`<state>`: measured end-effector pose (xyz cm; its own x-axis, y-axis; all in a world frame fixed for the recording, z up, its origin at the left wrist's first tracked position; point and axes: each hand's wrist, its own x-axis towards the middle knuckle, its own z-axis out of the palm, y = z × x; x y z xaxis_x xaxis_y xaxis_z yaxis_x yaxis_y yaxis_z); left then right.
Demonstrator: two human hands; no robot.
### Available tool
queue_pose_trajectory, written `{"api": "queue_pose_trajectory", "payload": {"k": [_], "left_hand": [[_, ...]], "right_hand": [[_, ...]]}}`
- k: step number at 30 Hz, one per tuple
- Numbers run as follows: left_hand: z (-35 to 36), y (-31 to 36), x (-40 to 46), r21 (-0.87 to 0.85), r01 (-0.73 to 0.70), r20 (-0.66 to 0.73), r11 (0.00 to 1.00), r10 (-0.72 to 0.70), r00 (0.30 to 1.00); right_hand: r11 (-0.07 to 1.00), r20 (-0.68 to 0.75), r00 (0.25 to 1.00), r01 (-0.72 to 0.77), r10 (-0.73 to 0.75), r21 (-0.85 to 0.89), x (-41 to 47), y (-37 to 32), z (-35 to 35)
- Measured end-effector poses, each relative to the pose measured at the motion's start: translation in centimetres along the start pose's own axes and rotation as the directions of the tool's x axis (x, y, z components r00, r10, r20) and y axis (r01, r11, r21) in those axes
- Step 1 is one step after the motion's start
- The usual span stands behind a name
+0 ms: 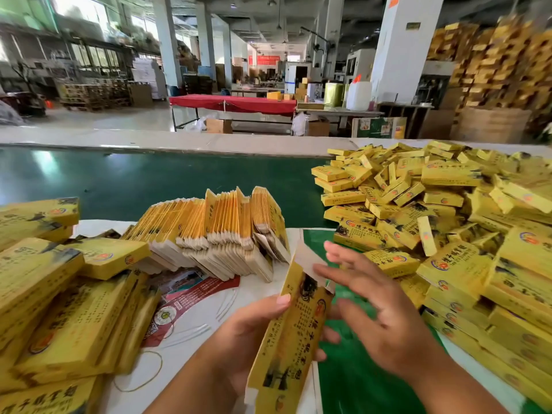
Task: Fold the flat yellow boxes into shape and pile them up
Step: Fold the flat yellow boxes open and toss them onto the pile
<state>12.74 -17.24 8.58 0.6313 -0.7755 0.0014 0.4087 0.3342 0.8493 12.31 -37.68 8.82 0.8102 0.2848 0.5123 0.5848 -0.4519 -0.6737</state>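
Left hand (254, 327) grips half-formed yellow box (294, 333); right hand (385, 318), fingers spread, should press end flap (307, 258) in squarely before piling.

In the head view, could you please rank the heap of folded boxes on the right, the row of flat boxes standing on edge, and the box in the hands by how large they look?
1. heap of folded boxes
2. row of flat boxes
3. box in the hands, though nearness to the camera enlarges it.
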Motion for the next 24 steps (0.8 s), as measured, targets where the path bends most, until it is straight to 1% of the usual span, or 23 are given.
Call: {"api": "queue_pose_trajectory", "payload": {"k": [1, 3, 6, 7, 10, 11, 12, 15, 18, 19, 21, 22, 24], "left_hand": [[0.0, -0.2, -0.1, -0.053, 0.012, 0.044, 0.999, -0.009, 0.999], [-0.3, -0.2, 0.4, -0.061, -0.004, 0.029, 0.998, 0.006, 1.0], [-0.4, -0.5, 0.9, 0.04, -0.016, 0.0, 0.999, 0.016, 1.0], [-0.4, -0.7, 1.0, 0.058, -0.005, 0.002, 0.998, 0.005, 1.0], [-0.4, -0.8, 1.1, 0.068, 0.02, 0.033, 0.997, -0.022, 0.999], [-0.4, -0.8, 1.1, 0.062, 0.027, 0.028, 0.998, -0.029, 0.999], [-0.4, -0.8, 1.1, 0.05, 0.04, 0.028, 0.998, -0.041, 0.999], [-0.1, -1.0, 1.1, 0.025, 0.094, 0.093, 0.995, -0.096, 0.991], [0.1, -0.9, 0.9, 0.062, 0.119, 0.126, 0.991, -0.126, 0.984], [0.1, -0.9, 0.9, 0.072, 0.107, 0.11, 0.992, -0.114, 0.987], [0.1, -0.9, 1.0, 0.079, 0.075, 0.018, 0.994, -0.077, 0.997], [0.1, -0.9, 1.1, 0.081, 0.051, -0.028, 0.995, -0.049, 0.998], [0.2, -0.9, 1.3, 0.11, 0.003, -0.097, 0.994, 0.008, 0.995]], "right_hand": [[0.996, 0.057, 0.997, -0.064, 0.06, 0.069, -0.3, -0.1, 0.4], [0.958, 0.13, 0.98, -0.175, 0.147, 0.23, -0.6, -0.3, 0.9], [0.862, 0.202, 0.958, -0.274, 0.205, 0.426, -0.3, -0.6, 1.0], [0.85, 0.199, 0.956, -0.285, 0.217, 0.444, -0.2, -0.7, 0.9], [0.894, 0.21, 0.957, -0.265, 0.199, 0.361, 0.0, -1.1, 0.5], [0.895, 0.216, 0.956, -0.265, 0.197, 0.359, 0.1, -1.2, 0.3], [0.88, 0.221, 0.954, -0.277, 0.203, 0.385, 0.1, -1.2, 0.1], [0.824, 0.192, 0.95, -0.309, 0.245, 0.476, 0.1, -1.4, -0.3], [0.755, 0.175, 0.943, -0.332, 0.284, 0.566, 0.0, -1.4, 0.0], [0.751, 0.154, 0.941, -0.334, 0.301, 0.57, 0.1, -1.3, 0.1], [0.786, 0.079, 0.946, -0.305, 0.313, 0.538, 0.1, -1.2, 0.4], [0.811, 0.037, 0.947, -0.293, 0.319, 0.506, 0.1, -1.0, 0.5], [0.847, -0.01, 0.934, -0.32, 0.357, 0.424, -0.1, -0.7, 0.7]]}}
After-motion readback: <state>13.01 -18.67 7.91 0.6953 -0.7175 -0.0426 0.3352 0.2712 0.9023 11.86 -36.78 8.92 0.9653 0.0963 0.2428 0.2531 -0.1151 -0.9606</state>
